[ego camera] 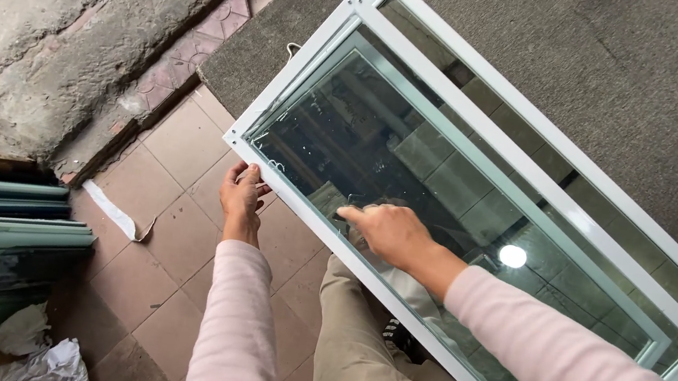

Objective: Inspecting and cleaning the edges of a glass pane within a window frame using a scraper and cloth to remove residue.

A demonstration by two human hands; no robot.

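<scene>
Left hand (242, 194) grips the near corner of a white metal window frame (305, 81); right hand (386, 228), forefinger extended toward nine o'clock, lies on its smooth reflective glass pane (414, 152) above square floor tiles (179, 143).

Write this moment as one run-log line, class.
left hand: grips corner of white metal-framed glass window panel | right hand: presses on its glass, forefinger out | beside: second white-framed panel | floor: brown tiles

white glazed frames (482, 161): 2; hands (241, 195): 2; paper strip (116, 214): 1
</scene>
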